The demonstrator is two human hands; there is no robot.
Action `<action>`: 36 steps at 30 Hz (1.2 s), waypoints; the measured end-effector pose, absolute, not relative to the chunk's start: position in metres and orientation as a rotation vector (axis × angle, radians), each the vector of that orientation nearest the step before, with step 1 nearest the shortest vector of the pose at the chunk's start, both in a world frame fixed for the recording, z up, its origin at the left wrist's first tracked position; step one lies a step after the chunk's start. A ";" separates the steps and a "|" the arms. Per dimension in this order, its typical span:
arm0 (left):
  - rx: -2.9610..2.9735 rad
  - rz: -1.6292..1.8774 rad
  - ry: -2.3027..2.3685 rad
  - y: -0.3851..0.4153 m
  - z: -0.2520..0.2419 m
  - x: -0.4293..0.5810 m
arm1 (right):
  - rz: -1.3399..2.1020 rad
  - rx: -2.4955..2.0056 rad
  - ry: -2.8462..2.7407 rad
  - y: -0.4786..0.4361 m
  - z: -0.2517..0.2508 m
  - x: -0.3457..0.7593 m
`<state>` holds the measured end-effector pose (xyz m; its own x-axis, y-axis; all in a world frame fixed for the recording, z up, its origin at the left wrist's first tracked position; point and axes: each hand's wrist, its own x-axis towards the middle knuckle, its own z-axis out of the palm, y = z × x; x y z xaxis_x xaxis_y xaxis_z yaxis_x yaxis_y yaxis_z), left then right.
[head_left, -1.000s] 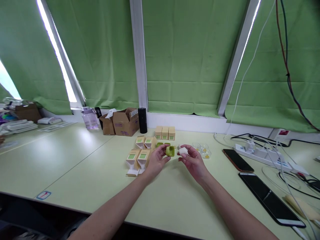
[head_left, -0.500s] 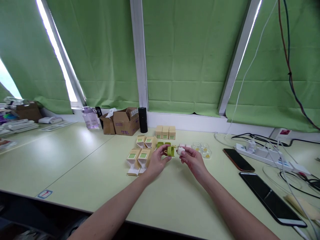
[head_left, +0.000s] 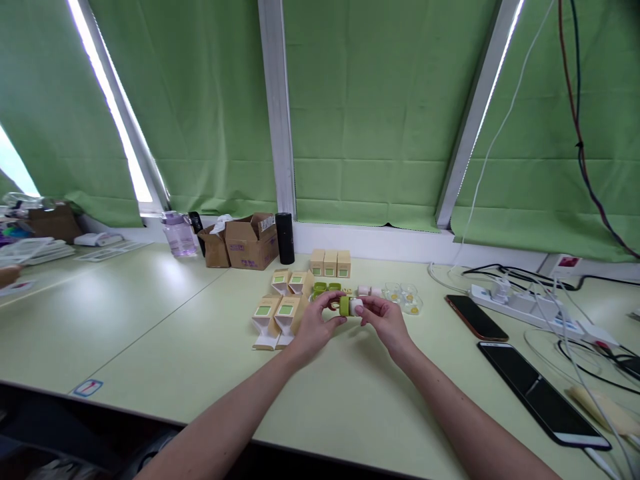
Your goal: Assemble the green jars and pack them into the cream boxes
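At the centre of the clock, with twelve pointing away from the person, the left hand [head_left: 317, 325] pinches an olive-green, cup-like, smooth-looking piece [head_left: 344, 306] lying on its side, above the table. From three o'clock the right hand [head_left: 389, 327] pinches a small white rounded piece [head_left: 355, 306] between thumb and fingers, pressed against the green one's end. Whether any of it sits inside cannot be told.

The step in hand looks like fitting white to green. The next move seems to call for a firm left grip and a straight, gentle push from the right, both pieces lined up so that the white one does not slip askew.

Just past the fingers, between ten and eleven o'clock, lie more olive-green square-topped pieces [head_left: 327, 287]; toward one o'clock lie more pinkish-white pieces [head_left: 369, 291]. Near three o'clock rests a clear plastic multi-cup tray with yellow spots [head_left: 409, 300]. From nine to ten stand four opened tan cardboard cartons with green labels [head_left: 287, 312], and at eleven, three closed tan cardboard boxes [head_left: 331, 264] in a row.
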<state>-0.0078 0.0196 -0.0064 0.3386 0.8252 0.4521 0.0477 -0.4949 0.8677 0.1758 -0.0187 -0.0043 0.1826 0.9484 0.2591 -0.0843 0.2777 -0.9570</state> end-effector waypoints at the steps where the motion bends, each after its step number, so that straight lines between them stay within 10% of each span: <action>1: 1.814 1.230 0.776 0.019 -0.005 -0.008 | 0.938 -1.008 -1.130 -0.019 -0.004 0.176; 36: 2.197 1.240 0.747 0.003 -0.012 -0.003 | 0.897 -0.993 -1.055 -0.025 -0.011 0.157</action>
<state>-0.0035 0.0029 -0.0123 0.4328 0.6745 0.5981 0.2138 -0.7213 0.6588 0.1566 -0.0255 -0.0112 0.2519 0.9304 0.2663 -0.1124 0.3014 -0.9468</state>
